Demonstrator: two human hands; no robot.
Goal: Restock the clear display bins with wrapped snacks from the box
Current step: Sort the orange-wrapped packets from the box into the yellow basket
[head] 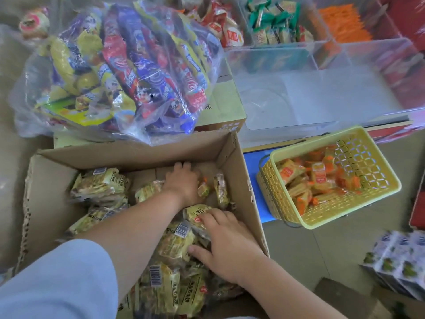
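Yellow-green crinkly film filled the cardboard box (241, 162), and both hands were down in it. The left hand (184, 183) curled closed around a small wrapped snack (203, 189) near the far wall; the right hand (226, 247) lay spread, fingers apart, on a larger packet (177, 242), gripping nothing. Best to gather several loose packs at once, then lift clear of the flaps. The empty clear bin (322, 56) waited beyond, near the yellow basket (289, 215).

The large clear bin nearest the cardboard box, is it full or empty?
Empty. Through the large clear bin's walls only its bare pale floor shows, while the bins behind it hold wrapped snacks.
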